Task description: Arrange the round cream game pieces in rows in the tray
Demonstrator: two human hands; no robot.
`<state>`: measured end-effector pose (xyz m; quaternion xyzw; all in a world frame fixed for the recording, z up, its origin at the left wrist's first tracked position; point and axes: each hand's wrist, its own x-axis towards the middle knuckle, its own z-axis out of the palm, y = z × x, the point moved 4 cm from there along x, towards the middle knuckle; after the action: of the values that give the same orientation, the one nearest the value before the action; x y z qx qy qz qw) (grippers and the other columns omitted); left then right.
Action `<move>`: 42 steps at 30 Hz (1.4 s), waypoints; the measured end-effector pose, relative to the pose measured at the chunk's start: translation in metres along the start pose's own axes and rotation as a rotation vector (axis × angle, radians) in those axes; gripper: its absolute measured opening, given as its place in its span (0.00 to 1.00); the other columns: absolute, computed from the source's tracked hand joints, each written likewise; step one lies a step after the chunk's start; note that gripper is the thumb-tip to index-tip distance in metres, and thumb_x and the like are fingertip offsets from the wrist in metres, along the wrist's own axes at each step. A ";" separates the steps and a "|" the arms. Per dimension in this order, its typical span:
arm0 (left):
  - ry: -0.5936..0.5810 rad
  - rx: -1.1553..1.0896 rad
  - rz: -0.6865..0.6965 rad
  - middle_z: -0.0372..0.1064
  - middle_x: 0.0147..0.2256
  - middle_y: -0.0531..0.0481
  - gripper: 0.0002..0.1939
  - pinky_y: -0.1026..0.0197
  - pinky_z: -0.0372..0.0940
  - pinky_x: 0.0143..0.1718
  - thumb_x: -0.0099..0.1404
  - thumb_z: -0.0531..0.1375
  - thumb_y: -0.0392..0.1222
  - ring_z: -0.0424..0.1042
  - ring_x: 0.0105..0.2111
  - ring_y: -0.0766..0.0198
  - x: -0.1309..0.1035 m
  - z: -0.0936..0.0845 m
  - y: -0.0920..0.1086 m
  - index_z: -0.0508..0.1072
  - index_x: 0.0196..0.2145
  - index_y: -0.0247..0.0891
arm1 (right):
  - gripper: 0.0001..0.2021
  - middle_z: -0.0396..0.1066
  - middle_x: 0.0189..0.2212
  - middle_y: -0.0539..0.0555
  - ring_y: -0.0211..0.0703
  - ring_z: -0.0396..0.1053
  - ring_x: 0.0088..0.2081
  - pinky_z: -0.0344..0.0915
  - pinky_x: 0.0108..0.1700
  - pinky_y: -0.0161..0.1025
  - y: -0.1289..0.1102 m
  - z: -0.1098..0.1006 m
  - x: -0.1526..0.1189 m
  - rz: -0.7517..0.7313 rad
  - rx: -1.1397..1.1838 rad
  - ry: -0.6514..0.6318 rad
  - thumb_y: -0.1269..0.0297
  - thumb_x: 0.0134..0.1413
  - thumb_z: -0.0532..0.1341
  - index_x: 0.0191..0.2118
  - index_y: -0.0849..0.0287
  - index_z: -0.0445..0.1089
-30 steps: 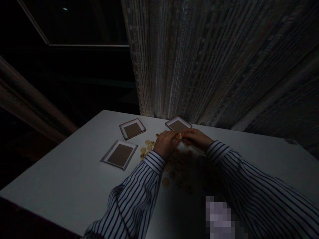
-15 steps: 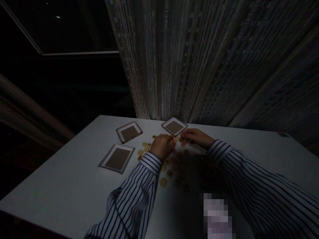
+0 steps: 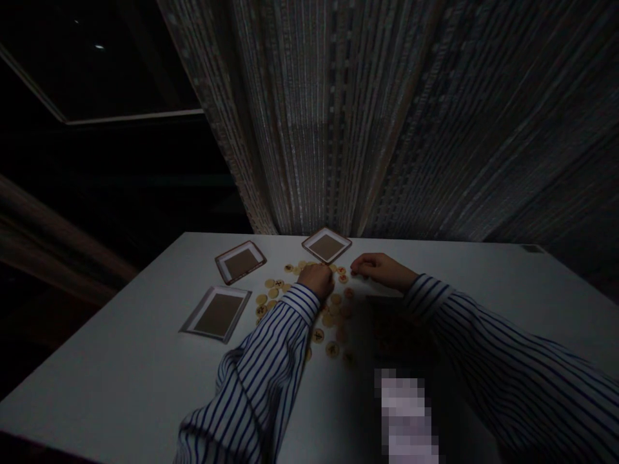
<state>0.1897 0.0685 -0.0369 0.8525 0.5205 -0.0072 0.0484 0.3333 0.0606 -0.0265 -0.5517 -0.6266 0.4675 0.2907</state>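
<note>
Wooden Chinese chess pieces (image 3: 332, 349), round with red or black characters, lie scattered over the white table (image 3: 126, 361). Among them is my left hand (image 3: 316, 280), its fingers curled down over the pieces; the fingertips are hidden, as is whatever they hold. To its right, my right hand (image 3: 384, 269) is low over the table with thumb and fingers pinched together. Close to those fingertips lies a red-marked piece (image 3: 343, 279). Whether a piece is inside the pinch is too dark to tell.
Three shallow frame-like trays with brown centres stand around the pieces: one at the back (image 3: 326, 246), one at the back left (image 3: 240, 262), one at the left (image 3: 216, 314). A dark box (image 3: 403, 332) sits in shadow under my right forearm. A patterned curtain (image 3: 309, 129) hangs behind.
The view has shifted slightly, moving the table and trays left in the picture. My left hand has curled tighter, and a red-marked piece formerly visible at its fingertips is now hidden. The hands are farther apart.
</note>
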 end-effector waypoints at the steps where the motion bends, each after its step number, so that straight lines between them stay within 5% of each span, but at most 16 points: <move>1: -0.007 0.003 -0.003 0.73 0.35 0.36 0.12 0.57 0.64 0.38 0.57 0.54 0.38 0.72 0.38 0.52 0.000 0.000 0.001 0.76 0.34 0.32 | 0.03 0.68 0.22 0.49 0.32 0.59 0.22 0.56 0.25 0.32 0.002 -0.001 0.000 -0.001 0.007 -0.002 0.68 0.40 0.58 0.25 0.61 0.67; 8: -0.001 0.011 0.030 0.73 0.37 0.40 0.13 0.58 0.63 0.41 0.57 0.54 0.40 0.71 0.40 0.54 -0.001 -0.002 0.001 0.75 0.37 0.35 | 0.04 0.69 0.22 0.49 0.33 0.61 0.23 0.58 0.27 0.33 0.013 -0.003 0.002 -0.041 0.041 -0.027 0.66 0.40 0.59 0.25 0.61 0.67; 19: -0.104 -0.013 0.450 0.74 0.39 0.46 0.17 0.58 0.61 0.44 0.52 0.56 0.30 0.69 0.42 0.57 -0.016 -0.002 0.018 0.76 0.38 0.44 | 0.02 0.69 0.21 0.47 0.32 0.61 0.23 0.58 0.28 0.32 0.016 -0.004 -0.005 -0.050 0.119 -0.024 0.69 0.40 0.60 0.25 0.61 0.68; 27: -0.135 0.076 0.461 0.73 0.31 0.44 0.13 0.59 0.61 0.39 0.53 0.55 0.30 0.70 0.37 0.56 -0.010 0.007 0.022 0.77 0.30 0.42 | 0.02 0.70 0.22 0.48 0.32 0.62 0.23 0.59 0.28 0.32 0.019 -0.009 -0.011 -0.016 0.154 -0.016 0.72 0.41 0.60 0.26 0.60 0.67; 36: -0.104 0.059 0.493 0.73 0.35 0.44 0.15 0.57 0.61 0.42 0.55 0.55 0.31 0.69 0.40 0.56 -0.010 0.011 0.019 0.76 0.38 0.41 | 0.03 0.70 0.22 0.48 0.31 0.61 0.22 0.59 0.27 0.32 0.021 -0.010 -0.013 -0.016 0.159 -0.022 0.71 0.41 0.59 0.27 0.61 0.67; 42: -0.022 -0.293 0.450 0.73 0.39 0.43 0.14 0.58 0.60 0.46 0.59 0.54 0.36 0.69 0.42 0.58 -0.016 0.002 0.011 0.74 0.42 0.37 | 0.03 0.71 0.23 0.49 0.31 0.61 0.22 0.59 0.26 0.31 0.020 -0.011 -0.015 -0.050 0.137 -0.008 0.69 0.41 0.59 0.27 0.61 0.67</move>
<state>0.1920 0.0495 -0.0373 0.9305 0.3128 0.0699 0.1772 0.3545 0.0477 -0.0382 -0.5128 -0.6079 0.5040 0.3368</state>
